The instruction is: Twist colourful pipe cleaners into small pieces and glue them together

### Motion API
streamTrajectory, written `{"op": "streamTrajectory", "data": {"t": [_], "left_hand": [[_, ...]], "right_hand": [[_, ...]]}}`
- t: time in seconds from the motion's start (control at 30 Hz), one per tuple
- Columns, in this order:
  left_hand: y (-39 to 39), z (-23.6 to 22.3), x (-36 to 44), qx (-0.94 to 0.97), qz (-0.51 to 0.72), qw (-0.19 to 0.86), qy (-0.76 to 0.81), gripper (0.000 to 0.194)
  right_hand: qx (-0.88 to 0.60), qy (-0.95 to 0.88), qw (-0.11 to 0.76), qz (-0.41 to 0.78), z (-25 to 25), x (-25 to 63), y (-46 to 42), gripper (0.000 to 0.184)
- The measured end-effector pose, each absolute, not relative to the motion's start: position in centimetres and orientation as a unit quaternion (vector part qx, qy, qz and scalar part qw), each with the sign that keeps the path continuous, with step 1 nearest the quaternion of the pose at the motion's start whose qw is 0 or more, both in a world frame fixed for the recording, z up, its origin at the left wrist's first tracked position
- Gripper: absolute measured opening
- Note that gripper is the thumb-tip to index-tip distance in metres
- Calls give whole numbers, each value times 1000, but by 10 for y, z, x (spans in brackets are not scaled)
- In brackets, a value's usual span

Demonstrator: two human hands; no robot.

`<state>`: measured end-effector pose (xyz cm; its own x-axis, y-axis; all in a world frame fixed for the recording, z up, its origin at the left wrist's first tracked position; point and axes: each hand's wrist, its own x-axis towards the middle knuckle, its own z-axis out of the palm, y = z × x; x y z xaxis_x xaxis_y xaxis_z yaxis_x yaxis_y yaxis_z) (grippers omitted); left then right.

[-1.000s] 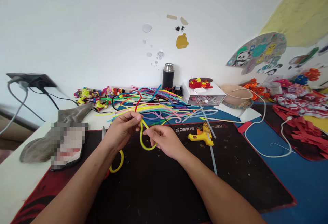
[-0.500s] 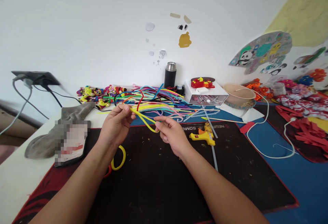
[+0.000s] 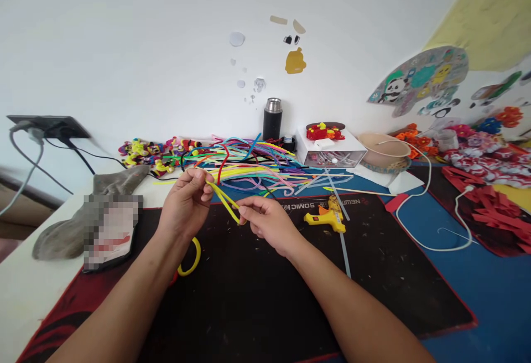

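A fuzzy yellow pipe cleaner (image 3: pixel 224 200), bent into a narrow loop, stretches between my two hands above the dark desk mat (image 3: pixel 249 296). My left hand (image 3: pixel 186 200) pinches one end of it between thumb and fingers. At the loop's other end, my right hand (image 3: pixel 265 219) is closed on the bend with thumb and forefinger. Below my left wrist lie scissors with a yellow and red handle (image 3: pixel 194 258), partly hidden by the forearm. Behind the hands spreads a heap of many-coloured pipe cleaners (image 3: pixel 249 161).
A yellow hot glue gun (image 3: pixel 327 218) rests on the mat to the right, over a clear glue stick. A phone (image 3: pixel 114 236) and grey cloth (image 3: pixel 62 236) lie at left. Further back stand a black thermos (image 3: pixel 272 121), a white drawer box (image 3: pixel 332 150) and a beige bowl (image 3: pixel 384 150). A white cable (image 3: pixel 435 251) curls at right.
The round loop of yellow pipe cleaner has been drawn out long and narrow between my hands. My right hand moved right, then back a little left; both hands keep their grip.
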<state>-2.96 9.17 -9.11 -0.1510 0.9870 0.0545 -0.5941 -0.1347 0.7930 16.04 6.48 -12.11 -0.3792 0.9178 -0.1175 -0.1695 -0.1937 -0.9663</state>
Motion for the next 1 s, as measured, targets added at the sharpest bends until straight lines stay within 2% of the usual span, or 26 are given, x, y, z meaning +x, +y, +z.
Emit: {"op": "streamTrajectory", "data": {"t": [0.13,0.3,0.43,0.6,0.83,1.0], "left_hand": [[95,-94,-32,289,707,551,338,27],[98,-93,-38,307,735,484,362,23],[100,-92,-39,305,748,453,378,26],[99,-92,-33,296,751,458,372,31],[98,-98,-30,314,739,474,363,25],[98,-99,-31,315,742,475,352,27]], "right_hand": [[-381,-459,410,690,-116,162,66,25],[-410,-500,449,617,-118,166,70,27],[-437,-568,475,510,-121,166,68,44],[-465,-669,420,399,-126,164,63,61],[-468,-676,393,411,-133,163,65,49],[-466,-668,381,436,-133,163,65,51]]}}
